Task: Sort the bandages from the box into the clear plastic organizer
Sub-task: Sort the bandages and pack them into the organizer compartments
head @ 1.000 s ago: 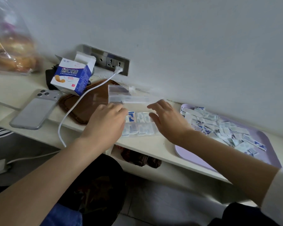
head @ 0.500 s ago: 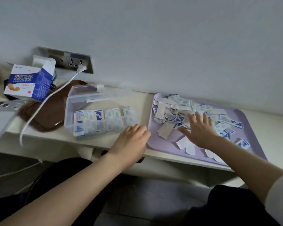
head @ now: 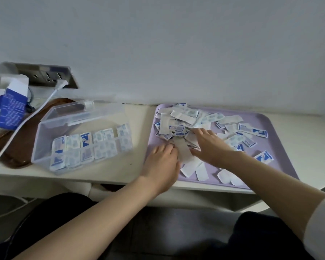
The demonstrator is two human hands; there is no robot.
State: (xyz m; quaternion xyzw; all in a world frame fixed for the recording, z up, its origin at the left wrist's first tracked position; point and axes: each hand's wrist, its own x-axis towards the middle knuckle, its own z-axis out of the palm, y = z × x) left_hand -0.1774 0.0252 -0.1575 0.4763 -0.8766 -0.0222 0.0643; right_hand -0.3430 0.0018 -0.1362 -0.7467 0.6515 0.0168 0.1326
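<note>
A clear plastic organizer (head: 43,143) stands open on the shelf at centre left, its lid tipped back, with several wrapped bandages (head: 90,145) filed in its compartments. To its right a lilac tray (head: 281,147) carries a loose pile of bandages (head: 184,119). Both hands are over the tray's near left part. My left hand (head: 163,164) lies with fingers curled down beside a wide white strip (head: 182,152); its fingertips are hidden. My right hand (head: 210,145) is spread flat on the pile, thumb by the same strip. The blue-and-white bandage box (head: 9,107) stands open at far left.
A white charging cable (head: 26,121) runs from the wall socket (head: 51,76) across a brown mat (head: 17,147) and off the shelf's front edge. The wall rises right behind the tray and organizer. Loose strips (head: 195,169) lie near the tray's front rim.
The view has swung right. Both hands left the organizer and moved onto the tray; the left hand crossed from the shelf edge to the tray's left side next to the right hand.
</note>
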